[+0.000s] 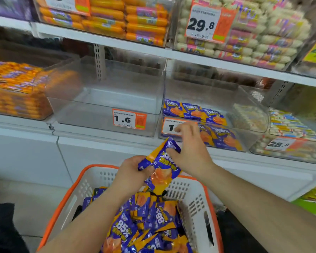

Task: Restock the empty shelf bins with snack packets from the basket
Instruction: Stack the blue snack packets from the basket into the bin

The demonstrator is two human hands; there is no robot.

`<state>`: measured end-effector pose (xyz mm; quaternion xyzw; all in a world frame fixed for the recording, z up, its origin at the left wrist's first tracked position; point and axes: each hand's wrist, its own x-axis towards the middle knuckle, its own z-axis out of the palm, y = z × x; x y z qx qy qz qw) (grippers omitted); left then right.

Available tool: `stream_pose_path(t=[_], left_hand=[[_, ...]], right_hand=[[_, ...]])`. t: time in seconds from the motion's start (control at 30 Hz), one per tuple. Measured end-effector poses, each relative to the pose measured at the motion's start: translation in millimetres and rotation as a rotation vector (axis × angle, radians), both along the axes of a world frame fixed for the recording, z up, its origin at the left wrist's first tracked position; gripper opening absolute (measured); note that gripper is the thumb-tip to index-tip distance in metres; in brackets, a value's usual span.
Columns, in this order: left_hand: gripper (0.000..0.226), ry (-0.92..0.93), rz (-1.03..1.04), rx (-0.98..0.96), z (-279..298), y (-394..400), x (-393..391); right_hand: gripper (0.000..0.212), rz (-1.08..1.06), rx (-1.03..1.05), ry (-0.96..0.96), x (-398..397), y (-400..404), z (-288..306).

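Holding one snack packet [160,166] at frame centre above the basket [195,196], the left hand [130,172] and right hand [188,152] pinch it; next, probably the part-filled bin [244,110] at centre right.

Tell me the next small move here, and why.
Probably lift the packets that both the left hand and the right hand grip over the basket into the half-filled bin, where matching packets already lie; the bin beside it looks empty.
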<state>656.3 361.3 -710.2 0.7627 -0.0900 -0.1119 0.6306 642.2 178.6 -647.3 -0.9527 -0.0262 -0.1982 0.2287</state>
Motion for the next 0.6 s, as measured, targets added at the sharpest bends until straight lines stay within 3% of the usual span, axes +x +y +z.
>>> stream_pose_path(t=[0.07, 0.2, 0.37, 0.53, 0.6], left_hand=[[0.011, 0.064, 0.034, -0.147, 9.3, -5.3, -3.8], [0.013, 0.084, 0.106, -0.309, 23.0, -15.8, -6.7], [0.014, 0.091, 0.160, -0.410, 32.8, -29.2, -9.2], [0.012, 0.103, 0.155, -0.481, 50.6, -49.0, -4.8], [0.013, 0.051, 0.123, -0.405, 60.6, -57.5, 2.2]], right_hand=[[0.050, -0.103, 0.122, -0.096, -5.9, -0.9, 6.8], [0.037, -0.193, 0.357, -0.091, -13.6, -0.1, 2.0], [0.032, -0.172, 0.731, 0.010, -30.0, 17.6, -3.1], [0.042, -0.190, 0.885, 0.006, -26.9, 21.3, 5.8], [0.043, -0.254, 0.946, -0.010, -16.8, 11.6, 18.1]])
